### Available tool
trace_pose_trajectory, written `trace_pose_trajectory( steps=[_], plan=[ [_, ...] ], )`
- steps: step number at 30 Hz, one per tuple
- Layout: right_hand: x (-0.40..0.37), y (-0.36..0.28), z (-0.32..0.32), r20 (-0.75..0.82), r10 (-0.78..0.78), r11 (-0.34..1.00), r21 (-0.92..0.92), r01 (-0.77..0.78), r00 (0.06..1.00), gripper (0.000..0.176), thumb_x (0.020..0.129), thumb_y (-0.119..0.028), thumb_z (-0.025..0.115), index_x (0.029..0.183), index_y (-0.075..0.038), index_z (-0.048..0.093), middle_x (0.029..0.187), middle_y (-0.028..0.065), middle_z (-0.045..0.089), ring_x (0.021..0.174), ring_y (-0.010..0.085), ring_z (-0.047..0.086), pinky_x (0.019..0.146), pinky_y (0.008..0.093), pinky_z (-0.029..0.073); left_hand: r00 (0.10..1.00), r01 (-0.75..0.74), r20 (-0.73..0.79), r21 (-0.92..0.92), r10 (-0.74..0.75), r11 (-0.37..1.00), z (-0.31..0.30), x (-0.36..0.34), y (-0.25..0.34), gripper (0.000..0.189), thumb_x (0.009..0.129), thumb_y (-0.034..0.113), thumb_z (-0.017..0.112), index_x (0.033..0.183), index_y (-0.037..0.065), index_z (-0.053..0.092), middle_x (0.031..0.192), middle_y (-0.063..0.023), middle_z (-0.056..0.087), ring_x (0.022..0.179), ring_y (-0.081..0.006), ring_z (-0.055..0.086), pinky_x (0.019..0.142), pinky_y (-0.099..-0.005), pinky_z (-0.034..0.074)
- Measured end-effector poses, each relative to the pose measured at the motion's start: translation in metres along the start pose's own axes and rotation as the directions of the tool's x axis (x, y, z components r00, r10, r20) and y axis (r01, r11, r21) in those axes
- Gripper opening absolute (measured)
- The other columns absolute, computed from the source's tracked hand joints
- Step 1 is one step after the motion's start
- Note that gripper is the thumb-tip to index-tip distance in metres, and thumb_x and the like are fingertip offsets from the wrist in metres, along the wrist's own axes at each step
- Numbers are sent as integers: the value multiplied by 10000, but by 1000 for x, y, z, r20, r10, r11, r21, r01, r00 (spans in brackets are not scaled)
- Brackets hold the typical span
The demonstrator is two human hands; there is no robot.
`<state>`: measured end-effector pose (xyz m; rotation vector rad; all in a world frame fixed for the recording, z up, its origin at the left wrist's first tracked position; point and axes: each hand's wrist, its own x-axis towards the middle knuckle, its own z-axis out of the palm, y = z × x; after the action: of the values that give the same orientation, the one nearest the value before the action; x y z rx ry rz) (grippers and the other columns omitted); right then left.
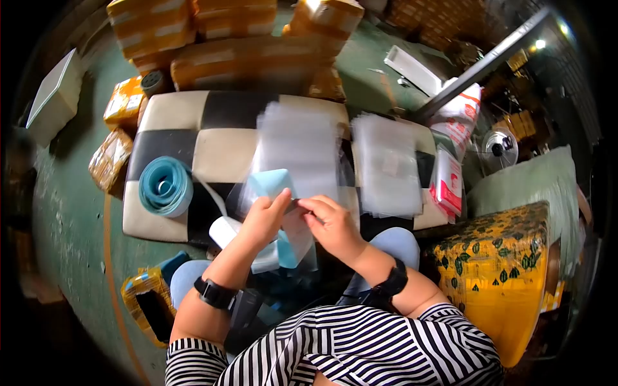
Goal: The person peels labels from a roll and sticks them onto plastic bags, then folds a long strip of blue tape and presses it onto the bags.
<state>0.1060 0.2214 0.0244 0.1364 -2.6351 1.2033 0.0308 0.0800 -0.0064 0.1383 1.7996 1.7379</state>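
My left hand (270, 215) is closed on a light-blue strip (270, 183), its thumb pressing near the strip's edge. Below the hands, the strip hangs down in a fold with a light-blue part (288, 249) and a paler part. Close beside my left thumb, my right hand (329, 225) pinches with thumb and forefinger; what lies between those fingertips is too small to make out. Beneath and beyond both hands lies a stack of clear plastic bags (299, 138). A second stack of clear bags (388, 164) is to the right.
A roll of light-blue strip (165, 185) rests on the left of the checkered padded bench (222, 151). Red-and-white packages (448, 183) lie at its right end. Taped cartons (238, 64) stand behind, and a yellow wrapped box (492, 283) sits at my right.
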Motion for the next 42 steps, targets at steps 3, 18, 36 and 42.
trace_pose_trajectory(
  steps=[3,18,36,42],
  plan=[
    [3,-3,-2,10,54,997,49,-54,999,209,727,44,544,930,1,560,861,110,568,730,212,578,656,279,466,999,31,-28,57,-29,998,0,2,-4,502,862,391,467,581,-21,523,496,-40,436,501,-100,404,456,-270,327],
    [22,11,-43,-348,-6,977,198,79,937,128,753,56,567,826,-44,533,807,49,562,730,139,544,668,237,442,969,233,14,-399,-248,887,0,13,-7,414,881,341,433,775,-42,549,587,-78,540,486,-160,496,494,-261,403],
    [127,136,14,36,229,871,-454,-188,973,237,727,-189,636,904,-66,537,799,118,597,715,251,572,652,341,457,989,-99,145,596,14,797,16,-3,9,600,886,422,335,596,-70,518,559,-246,496,581,-411,513,583,-443,414],
    [118,123,-4,-183,165,826,-512,-238,969,419,709,-293,655,1025,-82,476,941,158,577,857,316,566,715,377,454,990,-100,140,594,20,798,16,-7,10,584,888,417,336,609,-62,521,546,-222,506,569,-395,522,573,-434,417]
  ],
)
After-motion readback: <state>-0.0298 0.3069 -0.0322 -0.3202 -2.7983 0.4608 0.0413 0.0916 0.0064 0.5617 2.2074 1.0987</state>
